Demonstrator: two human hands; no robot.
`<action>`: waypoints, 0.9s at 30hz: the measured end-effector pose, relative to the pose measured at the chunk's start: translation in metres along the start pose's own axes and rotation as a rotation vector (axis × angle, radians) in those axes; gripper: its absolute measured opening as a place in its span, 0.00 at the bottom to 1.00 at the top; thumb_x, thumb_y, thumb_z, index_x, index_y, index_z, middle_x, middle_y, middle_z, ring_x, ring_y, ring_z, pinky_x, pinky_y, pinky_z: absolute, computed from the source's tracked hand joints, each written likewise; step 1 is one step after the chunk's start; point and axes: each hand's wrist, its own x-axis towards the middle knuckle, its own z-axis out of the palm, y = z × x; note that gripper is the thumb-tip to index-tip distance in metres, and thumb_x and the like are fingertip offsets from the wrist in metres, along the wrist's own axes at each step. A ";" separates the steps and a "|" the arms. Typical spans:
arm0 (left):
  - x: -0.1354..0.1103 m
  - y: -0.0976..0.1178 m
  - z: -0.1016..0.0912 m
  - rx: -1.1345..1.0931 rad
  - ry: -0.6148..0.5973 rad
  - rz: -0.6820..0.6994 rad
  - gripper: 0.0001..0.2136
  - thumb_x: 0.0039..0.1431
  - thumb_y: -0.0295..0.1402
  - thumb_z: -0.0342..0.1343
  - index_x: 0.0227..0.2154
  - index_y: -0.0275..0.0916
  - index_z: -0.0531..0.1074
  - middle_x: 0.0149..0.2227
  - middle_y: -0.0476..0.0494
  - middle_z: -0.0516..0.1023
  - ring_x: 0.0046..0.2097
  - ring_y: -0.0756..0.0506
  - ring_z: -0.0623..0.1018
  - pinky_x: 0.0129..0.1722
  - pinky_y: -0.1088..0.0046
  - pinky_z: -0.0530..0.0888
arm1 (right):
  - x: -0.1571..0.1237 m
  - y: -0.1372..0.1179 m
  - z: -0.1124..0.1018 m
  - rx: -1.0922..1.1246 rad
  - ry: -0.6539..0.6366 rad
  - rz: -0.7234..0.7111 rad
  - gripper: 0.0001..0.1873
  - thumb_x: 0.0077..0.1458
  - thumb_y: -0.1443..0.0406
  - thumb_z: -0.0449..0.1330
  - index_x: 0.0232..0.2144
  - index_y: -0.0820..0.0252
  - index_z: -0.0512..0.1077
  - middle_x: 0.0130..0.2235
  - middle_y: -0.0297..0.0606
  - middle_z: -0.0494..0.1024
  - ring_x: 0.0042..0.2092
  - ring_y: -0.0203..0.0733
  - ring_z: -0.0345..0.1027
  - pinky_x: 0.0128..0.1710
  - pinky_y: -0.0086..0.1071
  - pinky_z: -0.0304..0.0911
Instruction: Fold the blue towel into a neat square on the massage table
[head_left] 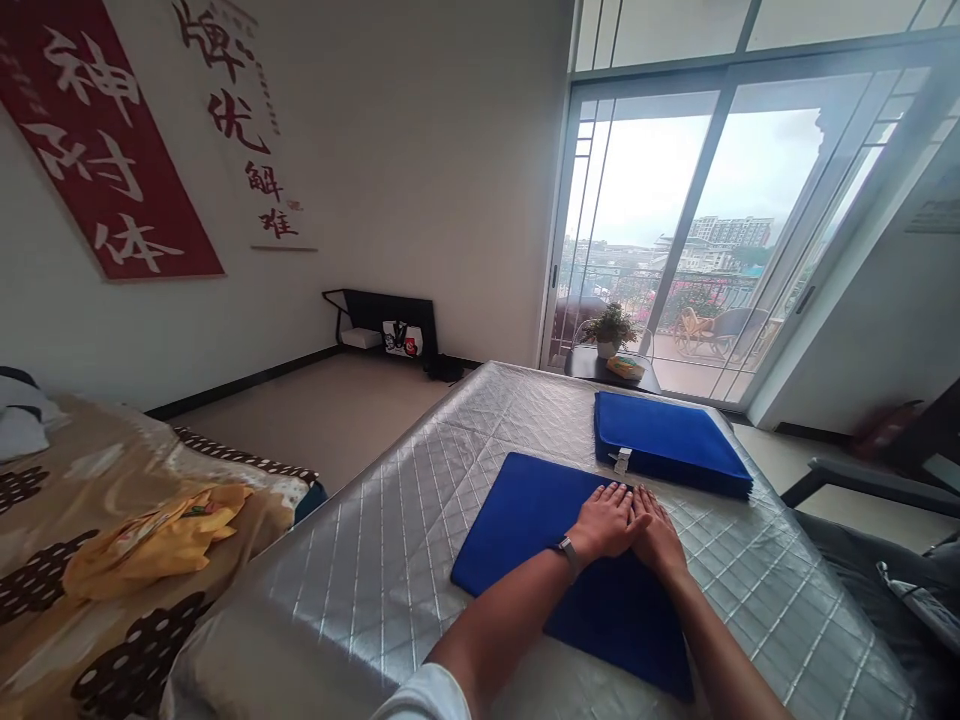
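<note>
A flat blue fabric panel (525, 530) lies on the silver quilted cover (360, 560) in front of me. My left hand (606, 520), with a band on its wrist, rests palm down on the panel near its right side. Beside it, my right hand (656, 530) is laid flat at the panel's right edge, the two hands touching at the thumbs. Fingers of both are stretched out, and neither grips anything. Just beyond the fingertips sits a folded stack of the same blue fabric (667, 435), with a small white tag (622, 460) at its near left corner.
On the left is a bed with a patterned blanket (120, 440) and a yellow cloth (165, 540). A chair with a potted plant (610, 328) stands by the glass sliding door (637, 180). To the right is a dark armchair (877, 485).
</note>
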 end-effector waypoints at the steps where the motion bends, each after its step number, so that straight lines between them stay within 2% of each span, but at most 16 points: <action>1: 0.000 -0.003 0.003 -0.004 0.003 -0.021 0.35 0.71 0.50 0.24 0.68 0.29 0.54 0.70 0.36 0.53 0.71 0.43 0.51 0.70 0.60 0.48 | 0.000 0.000 0.000 -0.003 0.003 -0.001 0.32 0.66 0.64 0.37 0.69 0.73 0.52 0.71 0.48 0.49 0.72 0.46 0.40 0.69 0.41 0.39; 4: -0.016 -0.035 -0.003 0.006 0.016 -0.123 0.38 0.69 0.54 0.24 0.68 0.30 0.54 0.71 0.36 0.52 0.72 0.42 0.50 0.70 0.59 0.47 | 0.002 -0.001 0.001 0.003 0.001 0.022 0.34 0.67 0.60 0.35 0.69 0.76 0.50 0.71 0.50 0.48 0.72 0.47 0.39 0.69 0.41 0.39; 7: -0.045 -0.086 -0.024 0.046 0.039 -0.291 0.40 0.67 0.57 0.23 0.69 0.32 0.53 0.71 0.37 0.51 0.72 0.41 0.49 0.70 0.58 0.47 | 0.004 -0.004 -0.001 0.024 -0.008 0.073 0.35 0.68 0.59 0.34 0.69 0.75 0.48 0.72 0.48 0.47 0.72 0.46 0.38 0.70 0.41 0.37; 10: -0.072 -0.131 -0.045 0.093 0.066 -0.473 0.42 0.66 0.58 0.22 0.69 0.29 0.50 0.72 0.35 0.48 0.72 0.39 0.47 0.70 0.57 0.46 | 0.004 -0.007 -0.005 0.007 -0.028 0.090 0.35 0.68 0.58 0.34 0.70 0.73 0.47 0.72 0.45 0.46 0.72 0.44 0.37 0.70 0.39 0.36; 13: -0.088 -0.153 -0.053 0.108 0.067 -0.531 0.42 0.66 0.58 0.22 0.70 0.28 0.48 0.72 0.35 0.45 0.72 0.39 0.47 0.70 0.58 0.47 | 0.003 -0.010 -0.009 -0.045 -0.030 0.100 0.34 0.68 0.59 0.34 0.70 0.73 0.49 0.72 0.45 0.47 0.72 0.45 0.39 0.70 0.41 0.35; 19: -0.088 -0.153 -0.059 0.117 0.029 -0.503 0.43 0.66 0.58 0.24 0.69 0.24 0.47 0.72 0.32 0.45 0.72 0.38 0.46 0.70 0.60 0.46 | -0.004 -0.008 -0.005 -0.060 -0.017 0.083 0.35 0.67 0.59 0.35 0.69 0.74 0.49 0.71 0.47 0.48 0.72 0.46 0.39 0.69 0.41 0.37; 22: -0.078 -0.145 -0.064 0.142 0.000 -0.559 0.41 0.67 0.56 0.28 0.69 0.24 0.48 0.71 0.30 0.48 0.72 0.36 0.47 0.70 0.57 0.44 | -0.007 -0.007 0.000 -0.035 -0.008 0.084 0.35 0.67 0.59 0.34 0.69 0.76 0.50 0.71 0.49 0.48 0.72 0.47 0.39 0.70 0.41 0.37; 24: -0.065 -0.129 -0.060 0.163 0.032 -0.564 0.40 0.67 0.54 0.29 0.69 0.25 0.49 0.71 0.31 0.50 0.72 0.34 0.47 0.70 0.54 0.45 | -0.008 -0.008 0.001 -0.014 0.012 0.087 0.35 0.67 0.59 0.34 0.69 0.76 0.50 0.71 0.49 0.48 0.72 0.47 0.40 0.69 0.42 0.37; 25: -0.056 -0.117 -0.055 0.164 0.049 -0.518 0.39 0.68 0.54 0.28 0.69 0.26 0.50 0.71 0.31 0.52 0.72 0.34 0.48 0.70 0.53 0.46 | -0.008 -0.009 0.000 -0.004 0.018 0.092 0.35 0.67 0.59 0.34 0.69 0.76 0.50 0.71 0.49 0.49 0.72 0.47 0.40 0.69 0.42 0.38; 27: -0.036 -0.085 -0.039 0.142 0.065 -0.337 0.38 0.69 0.53 0.27 0.69 0.28 0.52 0.70 0.32 0.54 0.72 0.36 0.49 0.70 0.54 0.48 | -0.010 -0.010 -0.003 0.008 0.019 0.101 0.35 0.68 0.59 0.34 0.69 0.75 0.50 0.71 0.49 0.49 0.72 0.47 0.40 0.69 0.42 0.38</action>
